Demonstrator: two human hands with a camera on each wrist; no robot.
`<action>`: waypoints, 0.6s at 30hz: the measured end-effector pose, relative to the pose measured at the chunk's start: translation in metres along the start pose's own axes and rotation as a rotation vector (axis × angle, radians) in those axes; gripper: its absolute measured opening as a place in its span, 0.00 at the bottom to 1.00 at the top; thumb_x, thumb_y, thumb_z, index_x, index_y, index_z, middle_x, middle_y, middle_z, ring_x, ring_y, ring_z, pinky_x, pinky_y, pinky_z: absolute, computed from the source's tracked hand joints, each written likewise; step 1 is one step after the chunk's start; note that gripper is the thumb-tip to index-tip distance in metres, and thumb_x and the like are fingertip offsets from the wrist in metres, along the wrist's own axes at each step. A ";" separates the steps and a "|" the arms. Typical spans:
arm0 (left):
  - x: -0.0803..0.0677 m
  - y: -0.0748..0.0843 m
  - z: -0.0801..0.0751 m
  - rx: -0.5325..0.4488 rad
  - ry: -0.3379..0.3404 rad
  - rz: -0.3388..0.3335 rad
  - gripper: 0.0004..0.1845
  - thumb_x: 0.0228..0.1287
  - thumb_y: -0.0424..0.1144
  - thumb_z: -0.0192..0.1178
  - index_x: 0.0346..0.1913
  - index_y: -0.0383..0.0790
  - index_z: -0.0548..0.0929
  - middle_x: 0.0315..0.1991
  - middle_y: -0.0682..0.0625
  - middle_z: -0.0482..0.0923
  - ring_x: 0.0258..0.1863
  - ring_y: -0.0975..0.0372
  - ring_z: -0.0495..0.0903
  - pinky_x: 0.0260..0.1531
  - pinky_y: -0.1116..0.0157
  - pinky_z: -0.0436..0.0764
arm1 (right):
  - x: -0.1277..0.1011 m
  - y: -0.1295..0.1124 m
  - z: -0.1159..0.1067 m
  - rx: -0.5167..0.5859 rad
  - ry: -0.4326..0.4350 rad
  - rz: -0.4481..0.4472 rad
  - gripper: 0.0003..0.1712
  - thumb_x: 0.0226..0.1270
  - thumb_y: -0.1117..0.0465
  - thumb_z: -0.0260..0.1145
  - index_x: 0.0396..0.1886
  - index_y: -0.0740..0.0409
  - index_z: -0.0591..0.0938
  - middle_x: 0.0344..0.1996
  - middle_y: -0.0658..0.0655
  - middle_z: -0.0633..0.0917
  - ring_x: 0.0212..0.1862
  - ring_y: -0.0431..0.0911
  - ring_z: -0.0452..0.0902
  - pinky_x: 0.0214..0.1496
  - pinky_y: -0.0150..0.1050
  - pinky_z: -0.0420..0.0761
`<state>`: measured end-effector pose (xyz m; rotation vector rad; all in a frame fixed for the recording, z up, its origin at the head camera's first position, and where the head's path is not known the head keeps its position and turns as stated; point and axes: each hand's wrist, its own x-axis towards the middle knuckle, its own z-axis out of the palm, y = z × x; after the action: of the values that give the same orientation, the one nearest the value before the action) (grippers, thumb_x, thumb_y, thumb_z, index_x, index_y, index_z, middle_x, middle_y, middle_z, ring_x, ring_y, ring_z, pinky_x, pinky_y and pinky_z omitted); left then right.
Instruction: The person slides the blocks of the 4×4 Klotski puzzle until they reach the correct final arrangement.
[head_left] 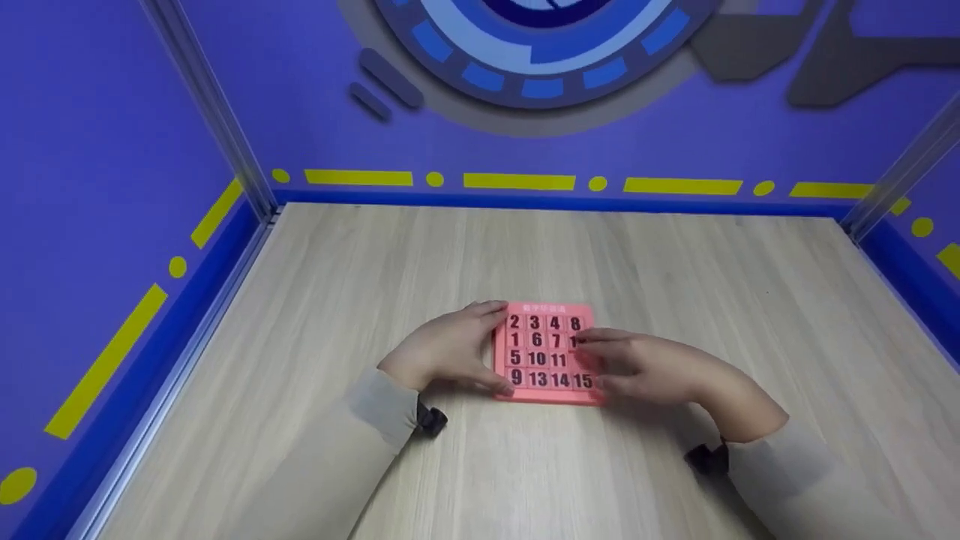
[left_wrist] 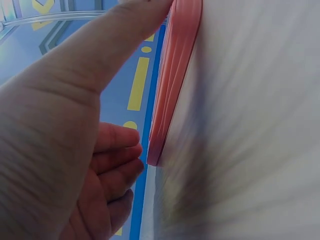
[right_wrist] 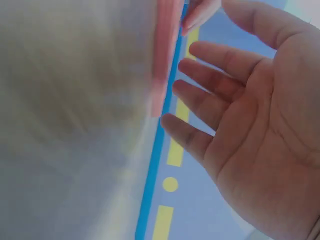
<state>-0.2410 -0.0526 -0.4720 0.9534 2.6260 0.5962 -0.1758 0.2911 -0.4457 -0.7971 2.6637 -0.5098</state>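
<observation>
A pink number slide puzzle (head_left: 550, 396) lies flat on the table, its tiles bearing black numerals. One gap shows in the third row, right of the 11. My left hand (head_left: 452, 347) holds the puzzle's left side, thumb at the lower left corner and fingers at the upper left. In the left wrist view, the thumb (left_wrist: 95, 50) reaches the pink edge. Over the puzzle's right side, my right hand (head_left: 649, 366) has its fingers extended, partly covering the tile at the end of the second row. Its open palm shows in the right wrist view; whether a fingertip touches a tile, I cannot tell.
The wood-grain table (head_left: 495, 472) extends around the puzzle on all sides. Blue panels with yellow marks (head_left: 519, 181) stand at the back, left and right. A metal post (head_left: 217, 105) rises at the back left corner.
</observation>
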 end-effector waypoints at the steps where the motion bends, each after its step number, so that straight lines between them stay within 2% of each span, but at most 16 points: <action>1: 0.000 -0.001 0.001 -0.004 -0.004 0.002 0.68 0.52 0.69 0.86 0.91 0.43 0.64 0.94 0.48 0.57 0.94 0.53 0.56 0.93 0.54 0.62 | 0.002 0.001 0.002 0.001 -0.006 0.013 0.35 0.85 0.47 0.68 0.83 0.54 0.79 0.87 0.60 0.72 0.86 0.66 0.70 0.87 0.68 0.73; 7: 0.001 -0.003 0.003 -0.030 -0.002 0.005 0.66 0.51 0.67 0.87 0.89 0.43 0.68 0.93 0.48 0.59 0.93 0.53 0.59 0.93 0.55 0.63 | 0.003 0.004 0.008 -0.043 -0.012 0.038 0.36 0.83 0.48 0.69 0.84 0.55 0.78 0.89 0.58 0.70 0.87 0.65 0.69 0.88 0.67 0.72; 12: -0.002 -0.003 0.003 -0.035 0.002 -0.013 0.65 0.52 0.67 0.87 0.89 0.44 0.68 0.93 0.48 0.59 0.93 0.54 0.59 0.93 0.55 0.62 | 0.001 0.001 0.009 -0.063 -0.009 -0.012 0.34 0.83 0.51 0.70 0.82 0.56 0.80 0.88 0.57 0.72 0.87 0.64 0.70 0.87 0.66 0.74; 18: -0.003 -0.002 0.001 -0.035 0.010 -0.011 0.65 0.52 0.67 0.87 0.89 0.45 0.68 0.93 0.48 0.59 0.93 0.54 0.59 0.93 0.56 0.62 | -0.003 -0.005 0.005 -0.090 -0.007 -0.071 0.29 0.82 0.51 0.72 0.77 0.55 0.85 0.82 0.58 0.79 0.82 0.63 0.77 0.82 0.66 0.81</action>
<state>-0.2392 -0.0552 -0.4737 0.9269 2.6194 0.6442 -0.1691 0.2881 -0.4478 -0.9206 2.6756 -0.4065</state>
